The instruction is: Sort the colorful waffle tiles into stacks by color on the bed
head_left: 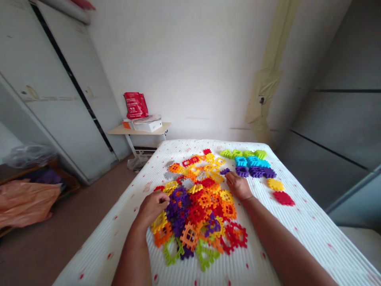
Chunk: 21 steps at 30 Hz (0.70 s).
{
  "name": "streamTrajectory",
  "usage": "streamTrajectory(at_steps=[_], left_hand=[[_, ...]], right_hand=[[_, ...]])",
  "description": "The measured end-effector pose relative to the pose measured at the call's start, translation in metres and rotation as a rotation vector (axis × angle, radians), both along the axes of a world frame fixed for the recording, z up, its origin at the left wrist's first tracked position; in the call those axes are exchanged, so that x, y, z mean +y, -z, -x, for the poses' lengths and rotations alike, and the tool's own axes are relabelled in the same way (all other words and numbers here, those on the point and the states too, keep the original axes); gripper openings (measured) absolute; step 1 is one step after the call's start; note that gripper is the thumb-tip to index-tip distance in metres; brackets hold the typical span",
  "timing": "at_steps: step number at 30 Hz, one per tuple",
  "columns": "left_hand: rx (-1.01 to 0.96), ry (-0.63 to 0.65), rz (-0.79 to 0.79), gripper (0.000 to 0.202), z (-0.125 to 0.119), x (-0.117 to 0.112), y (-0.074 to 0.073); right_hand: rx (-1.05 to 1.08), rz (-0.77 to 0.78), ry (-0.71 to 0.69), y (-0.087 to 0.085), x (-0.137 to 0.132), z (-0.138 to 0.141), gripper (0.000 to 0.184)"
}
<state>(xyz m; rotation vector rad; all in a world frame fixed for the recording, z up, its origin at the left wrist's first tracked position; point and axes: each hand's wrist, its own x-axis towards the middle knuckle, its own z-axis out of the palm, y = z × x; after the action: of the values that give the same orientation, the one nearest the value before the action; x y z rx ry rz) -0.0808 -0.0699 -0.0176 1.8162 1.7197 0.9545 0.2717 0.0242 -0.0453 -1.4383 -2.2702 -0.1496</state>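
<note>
A loose heap of plastic interlocking tiles [198,210] in red, orange, yellow, purple, green and grey covers the middle of the bed. My left hand [152,206] is at the heap's left side, its fingers curled beside a cluster of purple tiles [177,208]; whatever they hold, if anything, is hidden. At the heap's right edge, my right hand [238,186] has its fingertips closed at a small purple tile [225,171]. Past that hand lie sorted rows of green tiles [242,154], blue tiles [252,161] and purple tiles [257,172]. Nearer are a yellow tile [275,184] and a red tile [283,198].
The white ribbed mattress [119,234] carries everything. Behind its far left corner stands a small table [119,130] with a red bag [136,105] and a white box [149,126]. Grey cabinets [59,87] flank the left side; a dark grey panel [336,131] stands on the right.
</note>
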Motion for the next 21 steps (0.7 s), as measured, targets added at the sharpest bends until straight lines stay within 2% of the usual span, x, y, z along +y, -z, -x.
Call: streamTrajectory(at_steps=[6, 10, 21], left_hand=[[-0.003, 0.002, 0.017, 0.012, 0.000, 0.003, 0.001], [-0.099, -0.024, 0.010, 0.015, -0.002, 0.002, -0.003], [-0.301, -0.077, -0.129, 0.023, -0.013, 0.009, 0.000]], right_hand=[[-0.021, 0.019, 0.032, 0.000, -0.001, 0.002, 0.026], [-0.007, 0.029, 0.034, 0.000, -0.001, 0.002, 0.026], [0.003, 0.092, 0.057, -0.003, -0.002, 0.003, 0.027]])
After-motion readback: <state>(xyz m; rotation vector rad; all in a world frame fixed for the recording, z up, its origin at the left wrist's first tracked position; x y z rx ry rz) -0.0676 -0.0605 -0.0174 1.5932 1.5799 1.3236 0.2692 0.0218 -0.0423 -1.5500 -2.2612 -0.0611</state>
